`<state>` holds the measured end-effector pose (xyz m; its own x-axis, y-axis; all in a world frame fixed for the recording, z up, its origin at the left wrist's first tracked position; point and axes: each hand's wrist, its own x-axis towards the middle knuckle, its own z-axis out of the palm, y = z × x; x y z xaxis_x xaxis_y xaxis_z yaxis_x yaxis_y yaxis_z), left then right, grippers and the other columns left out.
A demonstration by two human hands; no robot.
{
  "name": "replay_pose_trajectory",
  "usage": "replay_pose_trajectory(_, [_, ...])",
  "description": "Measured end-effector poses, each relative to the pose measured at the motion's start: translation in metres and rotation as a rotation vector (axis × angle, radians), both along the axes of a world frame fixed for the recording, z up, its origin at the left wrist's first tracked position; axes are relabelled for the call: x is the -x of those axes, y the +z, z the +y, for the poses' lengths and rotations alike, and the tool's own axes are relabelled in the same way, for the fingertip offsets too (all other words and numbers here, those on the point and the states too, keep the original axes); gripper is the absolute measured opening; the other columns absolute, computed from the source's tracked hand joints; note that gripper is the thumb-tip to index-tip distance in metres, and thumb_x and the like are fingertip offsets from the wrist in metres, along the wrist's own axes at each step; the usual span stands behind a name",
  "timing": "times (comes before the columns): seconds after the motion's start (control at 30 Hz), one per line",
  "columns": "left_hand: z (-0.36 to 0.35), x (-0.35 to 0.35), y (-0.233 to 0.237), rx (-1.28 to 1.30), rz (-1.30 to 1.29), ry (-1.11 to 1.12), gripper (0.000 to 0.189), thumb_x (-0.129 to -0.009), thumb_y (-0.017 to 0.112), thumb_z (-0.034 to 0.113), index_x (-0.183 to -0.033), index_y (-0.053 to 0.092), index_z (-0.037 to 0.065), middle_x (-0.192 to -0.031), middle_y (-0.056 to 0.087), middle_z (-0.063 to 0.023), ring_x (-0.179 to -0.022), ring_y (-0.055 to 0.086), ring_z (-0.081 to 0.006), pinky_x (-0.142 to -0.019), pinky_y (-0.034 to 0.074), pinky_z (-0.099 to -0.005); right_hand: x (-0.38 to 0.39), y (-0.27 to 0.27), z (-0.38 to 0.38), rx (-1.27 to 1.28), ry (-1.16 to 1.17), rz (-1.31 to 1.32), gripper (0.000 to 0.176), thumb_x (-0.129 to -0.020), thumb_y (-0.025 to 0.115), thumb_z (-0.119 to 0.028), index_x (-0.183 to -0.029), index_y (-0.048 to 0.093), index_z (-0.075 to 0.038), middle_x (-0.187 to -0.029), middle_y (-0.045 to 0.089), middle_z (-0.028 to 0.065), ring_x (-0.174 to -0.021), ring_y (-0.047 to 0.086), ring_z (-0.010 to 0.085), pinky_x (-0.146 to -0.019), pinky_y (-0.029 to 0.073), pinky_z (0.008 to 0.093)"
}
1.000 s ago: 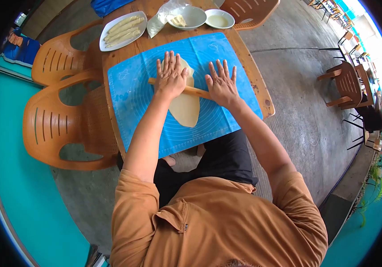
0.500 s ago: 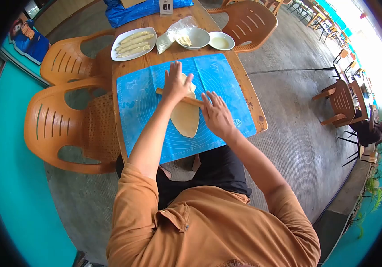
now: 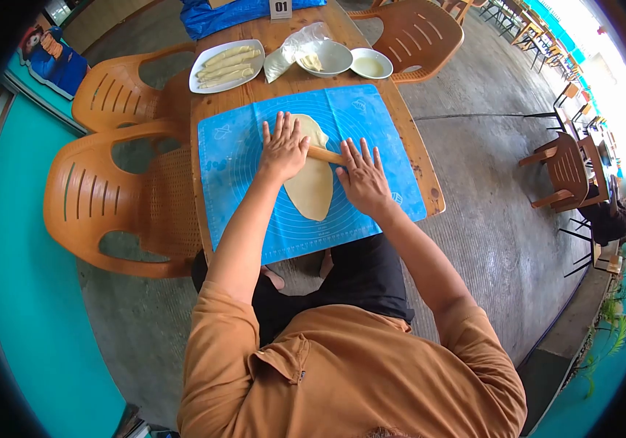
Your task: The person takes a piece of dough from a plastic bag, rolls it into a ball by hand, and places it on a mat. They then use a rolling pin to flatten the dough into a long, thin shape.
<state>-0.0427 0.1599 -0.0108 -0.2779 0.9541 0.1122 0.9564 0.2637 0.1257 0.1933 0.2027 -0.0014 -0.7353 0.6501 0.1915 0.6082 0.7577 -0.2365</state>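
Observation:
A long oval sheet of pale dough [image 3: 311,191] lies on a blue silicone mat [image 3: 243,219] with printed rings. Across it rests a wooden rolling pin [image 3: 325,155]. My left hand [image 3: 282,150] lies flat over the pin's left end, fingers stretched out and slightly spread, so that end is hidden. Over the right end, my right hand [image 3: 365,174] presses with its palm, fingers straight and apart. Neither hand wraps round the pin. The dough's far end shows between and beyond my hands, with an uneven right edge.
Beyond the mat, on the wooden table [image 3: 429,175], are a white plate [image 3: 194,77] of rolled dough pieces, a plastic bag [image 3: 278,66] of white powder, a bowl [image 3: 338,60] with dough bits and a small bowl [image 3: 372,64] of pale liquid. Orange chairs [image 3: 101,197] flank the table.
The pin's angle across the dough has changed slightly, and my left hand has come lower and flatter over its end. More of the dough's far end shows. The whole view has shifted slightly.

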Motion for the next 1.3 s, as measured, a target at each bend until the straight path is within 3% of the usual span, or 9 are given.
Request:
replay_pose_trajectory(0.2, [0.027, 0.001, 0.009, 0.083, -0.021, -0.001, 0.067, -0.112, 0.026, 0.049, -0.165, 0.03, 0.008, -0.175, 0.016, -0.0163, -0.164, 0.004, -0.0311, -0.13, -0.001, -0.0575, 0.007, 0.002, 0.023, 0.018, -0.05, -0.017, 0.064, -0.112, 0.036, -0.041, -0.163, 0.032, -0.002, -0.169, 0.032, 0.0176, -0.16, 0.019, 0.0404, -0.13, 0.01, 0.0575])
replay_pose_trajectory(0.8, [0.096, 0.016, -0.004, 0.073, -0.017, 0.052, 0.085, -0.109, 0.028, 0.064, -0.167, 0.017, 0.002, -0.175, 0.015, -0.0188, -0.164, 0.003, -0.0317, -0.131, 0.001, -0.0553, 0.019, -0.008, 0.082, 0.05, -0.101, 0.01, 0.067, -0.113, 0.027, -0.049, -0.163, 0.034, -0.005, -0.171, 0.026, 0.0219, -0.161, 0.013, 0.039, -0.13, 0.004, 0.0599])
replay_pose_trajectory(0.87, [0.101, 0.017, -0.004, 0.012, -0.059, 0.045, 0.081, -0.11, 0.034, 0.057, -0.165, 0.021, -0.001, -0.174, 0.016, -0.0221, -0.163, 0.007, -0.036, -0.131, 0.004, -0.0572, 0.02, -0.006, 0.087, 0.081, -0.097, 0.016, 0.067, -0.112, 0.026, -0.049, -0.164, 0.033, -0.006, -0.172, 0.024, 0.021, -0.162, 0.011, 0.0379, -0.13, 0.003, 0.0597])
replay_pose_trajectory(1.07, [0.115, 0.021, -0.025, -0.313, 0.063, 0.045, 0.077, -0.11, 0.04, 0.052, -0.164, 0.026, -0.001, -0.172, 0.023, -0.0225, -0.162, 0.011, -0.0365, -0.13, 0.008, -0.0577, 0.027, -0.004, 0.097, 0.083, -0.132, -0.017, 0.068, -0.112, 0.026, -0.049, -0.164, 0.033, -0.006, -0.172, 0.024, 0.0207, -0.162, 0.01, 0.0366, -0.13, 0.002, 0.0597])
replay_pose_trajectory(1.13, [0.115, 0.015, -0.021, -0.327, 0.058, 0.063, 0.076, -0.11, 0.042, 0.051, -0.162, 0.029, -0.002, -0.17, 0.026, -0.0236, -0.161, 0.015, -0.0379, -0.129, 0.011, -0.0581, 0.032, -0.011, 0.097, -0.164, -0.201, 0.115, 0.059, -0.11, 0.041, -0.042, -0.154, 0.047, -0.004, -0.163, 0.039, 0.0218, -0.156, 0.029, 0.0372, -0.128, 0.014, 0.0591])
replay_pose_trajectory(1.17, [0.116, 0.013, -0.018, -0.338, 0.055, 0.073, 0.075, -0.109, 0.044, 0.05, -0.161, 0.031, -0.003, -0.169, 0.028, -0.0247, -0.16, 0.018, -0.0393, -0.129, 0.014, -0.0584, 0.031, -0.013, 0.099, -0.172, -0.195, 0.116, 0.059, -0.11, 0.041, -0.042, -0.154, 0.047, -0.004, -0.163, 0.039, 0.0218, -0.156, 0.029, 0.0372, -0.128, 0.014, 0.0591])
replay_pose_trajectory(1.23, [0.117, 0.015, -0.022, -0.387, 0.047, 0.071, 0.074, -0.109, 0.045, 0.049, -0.159, 0.033, -0.004, -0.167, 0.032, -0.0253, -0.159, 0.022, -0.0401, -0.128, 0.016, -0.0589, 0.026, -0.001, 0.095, -0.088, -0.116, 0.2, 0.039, -0.104, 0.056, -0.032, -0.13, 0.064, -0.003, -0.136, 0.06, 0.0175, -0.133, 0.051, 0.0347, -0.116, 0.033, 0.0553])
replay_pose_trajectory(1.27, [0.118, 0.017, -0.024, -0.427, 0.038, 0.063, 0.073, -0.109, 0.046, 0.048, -0.158, 0.034, -0.005, -0.165, 0.035, -0.0259, -0.158, 0.025, -0.041, -0.127, 0.019, -0.0594, 0.023, 0.003, 0.09, -0.095, -0.111, 0.201, 0.039, -0.104, 0.056, -0.032, -0.13, 0.064, -0.003, -0.136, 0.06, 0.0175, -0.133, 0.051, 0.0347, -0.116, 0.033, 0.0553])
replay_pose_trajectory(1.3, [0.118, 0.018, -0.025, -0.475, 0.041, 0.057, 0.069, -0.109, 0.048, 0.046, -0.154, 0.04, -0.006, -0.16, 0.042, -0.027, -0.153, 0.033, -0.0423, -0.125, 0.026, -0.0578, 0.018, 0.008, 0.084, -0.065, -0.049, 0.208, 0.03, -0.101, 0.06, -0.028, -0.118, 0.066, -0.004, -0.122, 0.061, 0.0142, -0.122, 0.054, 0.0324, -0.108, 0.038, 0.0528])
